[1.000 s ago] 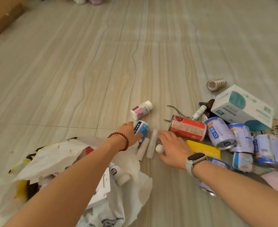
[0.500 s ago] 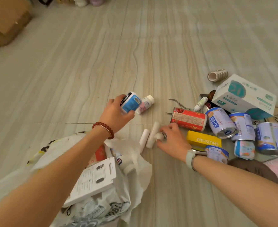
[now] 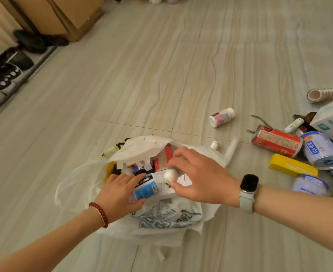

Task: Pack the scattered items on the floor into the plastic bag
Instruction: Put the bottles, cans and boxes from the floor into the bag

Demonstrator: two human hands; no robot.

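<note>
- Pale wood-grain tile floor (image 3: 161, 75); cardboard boxes and shoes along the far-left wall.
- Nearest: white plastic bag (image 3: 167, 222) lies open on the floor, mouth up, already part full of boxes and packets.
- Left hand (image 3: 120, 193) is inside the mouth, wrapped around a blue-and-white bottle (image 3: 146, 189) that lies on its side on the contents.
- Right hand (image 3: 199, 179) is over the mouth too, fingertips pinching a small white round item (image 3: 169, 175); can't tell what it is.
- Step in hand, as I read it: drop both into the bag.
- To do it well: push the bottle down into a gap, not on top of the pile; release the small piece low so it doesn't bounce out; keep the rim from folding over the opening.
- Just beyond the bag: two white tubes (image 3: 231, 150), one touching the bag edge.
- Further out: a small pink-label bottle (image 3: 221, 117) alone, then on the right a red can (image 3: 277, 143), a yellow box (image 3: 293, 167), blue-white tins (image 3: 320, 150), a teal-white carton (image 3: 332, 120).
- Much still unpacked; I'd say under halfway.
</note>
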